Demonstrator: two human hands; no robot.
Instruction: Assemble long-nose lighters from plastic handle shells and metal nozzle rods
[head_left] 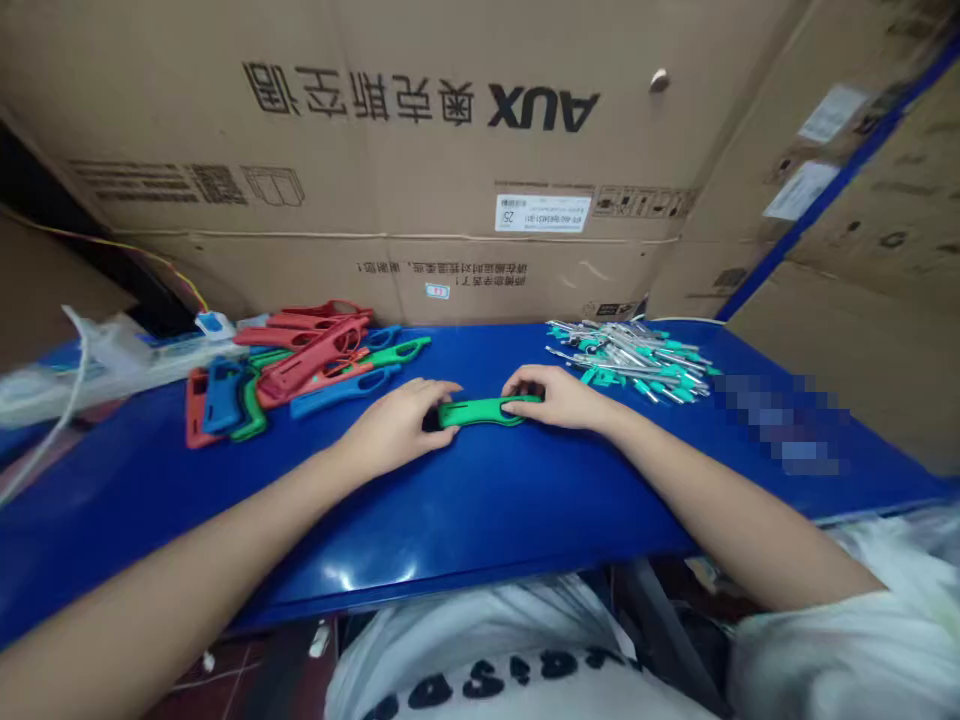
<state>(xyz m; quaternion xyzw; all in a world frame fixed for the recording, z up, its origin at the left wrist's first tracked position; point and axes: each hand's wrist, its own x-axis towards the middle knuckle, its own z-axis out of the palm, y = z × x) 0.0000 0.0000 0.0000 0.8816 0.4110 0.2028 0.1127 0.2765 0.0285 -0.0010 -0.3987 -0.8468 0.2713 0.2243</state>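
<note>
A green plastic lighter casing (484, 411) lies level just above or on the blue tabletop, held between my two hands. At its left end, my left hand (409, 420) grips it with thumb and fingers. My right hand (555, 398) pinches the other end, thumb in front and fingers curled behind. To the left is a heap of similar casings in red (315, 360), blue (345, 390), green and orange. On the right a pile of thin metal rods with teal plastic parts (637, 360) is spread out.
Behind the blue table (465, 520) stands a tall cardboard wall (420, 180), with more cardboard (862, 330) along the right. A white power strip (97, 375) with cables sits at the far left. The table's front edge runs close to my lap.
</note>
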